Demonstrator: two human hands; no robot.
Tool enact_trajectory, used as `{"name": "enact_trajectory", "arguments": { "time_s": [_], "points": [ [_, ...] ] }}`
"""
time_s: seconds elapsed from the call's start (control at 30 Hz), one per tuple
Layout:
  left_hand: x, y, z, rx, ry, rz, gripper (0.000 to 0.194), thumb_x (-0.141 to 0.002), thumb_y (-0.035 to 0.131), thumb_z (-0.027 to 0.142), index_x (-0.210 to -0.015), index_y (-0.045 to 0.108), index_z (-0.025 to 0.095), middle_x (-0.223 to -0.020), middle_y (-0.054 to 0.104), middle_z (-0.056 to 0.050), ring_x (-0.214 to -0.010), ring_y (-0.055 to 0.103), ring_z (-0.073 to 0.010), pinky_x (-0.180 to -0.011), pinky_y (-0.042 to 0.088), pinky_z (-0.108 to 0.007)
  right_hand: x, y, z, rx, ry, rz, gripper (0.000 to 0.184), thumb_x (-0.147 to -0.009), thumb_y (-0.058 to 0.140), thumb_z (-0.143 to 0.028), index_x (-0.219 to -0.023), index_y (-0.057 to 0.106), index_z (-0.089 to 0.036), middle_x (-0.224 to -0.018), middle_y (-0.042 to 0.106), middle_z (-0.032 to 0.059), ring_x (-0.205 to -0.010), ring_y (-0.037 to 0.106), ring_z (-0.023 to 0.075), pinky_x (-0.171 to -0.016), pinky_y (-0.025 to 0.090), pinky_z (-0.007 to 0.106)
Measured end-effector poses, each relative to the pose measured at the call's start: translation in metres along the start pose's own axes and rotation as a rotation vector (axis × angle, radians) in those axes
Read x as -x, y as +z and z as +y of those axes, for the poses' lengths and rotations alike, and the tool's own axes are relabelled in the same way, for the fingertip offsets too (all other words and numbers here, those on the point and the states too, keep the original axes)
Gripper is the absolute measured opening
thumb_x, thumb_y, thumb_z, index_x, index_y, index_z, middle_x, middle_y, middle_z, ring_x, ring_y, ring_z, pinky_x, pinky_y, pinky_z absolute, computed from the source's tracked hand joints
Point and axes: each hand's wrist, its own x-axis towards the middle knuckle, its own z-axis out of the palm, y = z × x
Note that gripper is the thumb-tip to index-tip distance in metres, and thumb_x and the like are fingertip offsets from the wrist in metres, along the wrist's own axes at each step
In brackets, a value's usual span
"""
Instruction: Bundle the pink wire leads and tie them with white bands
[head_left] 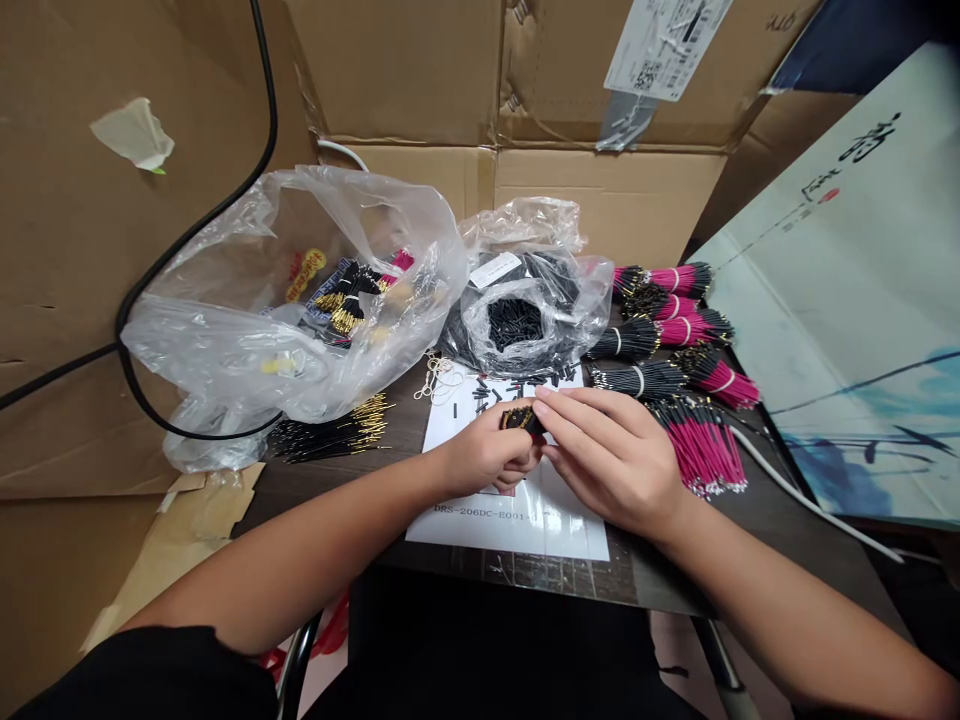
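Note:
My left hand [486, 455] is closed around a small bundle of black wires with gold tips [519, 417], held over a white printed sheet [525, 520]. My right hand [611, 450] lies beside it, its fingers stretched toward the bundle and pinching at its end. Loose short black sleeves [491, 390] are scattered on the sheet just beyond the hands. An open clear bag of small black sleeves [517, 320] sits right behind them.
A large clear bag [300, 300] with wire bundles lies at left, loose gold-tipped black wires [337, 430] below it. Banded pink and black wire bundles [675, 340] are stacked at right. Cardboard walls [480, 80] surround the small dark table [337, 480]. A black cable [150, 270] loops at left.

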Motion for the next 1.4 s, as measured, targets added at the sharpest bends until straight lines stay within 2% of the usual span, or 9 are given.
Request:
{"name": "enact_trajectory", "arguments": {
  "time_s": [0.17, 0.37, 0.6, 0.8, 1.13, 1.23, 1.3, 1.33, 1.4],
  "points": [
    [0.001, 0.002, 0.001, 0.014, 0.003, -0.035, 0.023, -0.059, 0.046, 0.012, -0.079, 0.041, 0.022, -0.047, 0.036, 0.011, -0.038, 0.019, -0.0038, -0.037, 0.019, -0.016, 0.003, -0.004, 0.010, 0.014, -0.042, -0.027, 0.062, -0.079, 0.075, -0.015, -0.138, 0.057, -0.015, -0.136, 0.064, 0.0099, -0.119, 0.060, 0.0293, -0.097, 0.056, 0.046],
    [0.007, 0.005, 0.003, -0.073, 0.088, -0.063, 0.031, -0.067, 0.047, 0.010, -0.096, 0.054, 0.019, -0.057, 0.039, 0.010, -0.042, 0.022, -0.0038, -0.039, 0.022, -0.018, -0.004, -0.011, 0.012, -0.136, 0.126, 0.060, 0.051, -0.084, 0.072, -0.022, -0.133, 0.060, -0.016, -0.126, 0.069, 0.0135, -0.115, 0.062, 0.0291, -0.098, 0.052, 0.051],
    [0.007, 0.005, -0.001, -0.095, 0.132, -0.043, 0.015, -0.069, 0.048, 0.010, -0.081, 0.046, 0.019, -0.055, 0.038, 0.010, -0.045, 0.027, -0.0045, -0.043, 0.026, -0.020, -0.005, -0.008, -0.002, -0.102, 0.084, 0.086, 0.042, -0.077, 0.081, -0.021, -0.117, 0.069, -0.016, -0.112, 0.073, 0.0126, -0.101, 0.065, 0.0254, -0.087, 0.056, 0.045],
    [0.006, 0.007, -0.003, -0.191, 0.127, -0.014, 0.005, -0.069, 0.048, 0.013, -0.069, 0.045, 0.018, -0.052, 0.040, 0.008, -0.047, 0.029, -0.0049, -0.044, 0.024, -0.021, -0.009, -0.004, -0.012, -0.231, 0.221, 0.161, 0.022, -0.076, 0.080, -0.011, -0.095, 0.069, -0.016, -0.099, 0.074, 0.0098, -0.093, 0.066, 0.0205, -0.084, 0.055, 0.041],
    [0.004, 0.006, -0.003, -0.127, 0.104, -0.052, 0.011, -0.069, 0.047, 0.014, -0.061, 0.041, 0.019, -0.049, 0.039, 0.007, -0.042, 0.027, -0.0051, -0.041, 0.021, -0.023, -0.013, -0.003, -0.016, -0.410, 0.368, 0.121, 0.021, -0.081, 0.069, -0.007, -0.100, 0.068, -0.017, -0.102, 0.072, 0.0074, -0.098, 0.065, 0.0193, -0.087, 0.053, 0.040],
    [0.005, 0.006, 0.000, -0.069, 0.080, -0.051, 0.004, -0.068, 0.047, 0.014, -0.070, 0.047, 0.018, -0.052, 0.040, 0.007, -0.042, 0.025, -0.0052, -0.040, 0.020, -0.021, -0.013, -0.010, -0.004, -0.391, 0.407, 0.129, 0.022, -0.086, 0.066, -0.014, -0.108, 0.067, -0.018, -0.107, 0.071, 0.0083, -0.102, 0.064, 0.0210, -0.091, 0.052, 0.041],
    [0.005, 0.005, 0.002, -0.060, 0.077, -0.039, 0.014, -0.069, 0.046, 0.013, -0.081, 0.052, 0.017, -0.054, 0.040, 0.008, -0.042, 0.024, -0.0055, -0.041, 0.026, -0.020, -0.012, -0.015, 0.013, -0.272, 0.450, 0.138, 0.020, -0.090, 0.062, -0.017, -0.110, 0.067, -0.018, -0.107, 0.070, 0.0090, -0.102, 0.064, 0.0216, -0.091, 0.051, 0.041],
    [0.005, 0.004, 0.003, -0.064, 0.087, -0.031, 0.020, -0.069, 0.045, 0.013, -0.086, 0.054, 0.017, -0.054, 0.039, 0.009, -0.042, 0.024, -0.0056, -0.041, 0.029, -0.021, -0.012, -0.017, 0.022, -0.167, 0.438, 0.106, 0.018, -0.091, 0.062, -0.018, -0.108, 0.068, -0.017, -0.105, 0.070, 0.0090, -0.100, 0.064, 0.0219, -0.090, 0.050, 0.041],
    [0.005, 0.002, 0.005, -0.058, 0.118, -0.020, 0.026, -0.068, 0.045, 0.011, -0.092, 0.055, 0.016, -0.053, 0.039, 0.009, -0.041, 0.024, -0.0058, -0.042, 0.031, -0.021, -0.011, -0.017, 0.039, -0.005, 0.361, -0.127, 0.015, -0.091, 0.062, -0.022, -0.103, 0.070, -0.018, -0.098, 0.071, 0.0083, -0.093, 0.062, 0.0226, -0.084, 0.048, 0.040]
  ]
}}
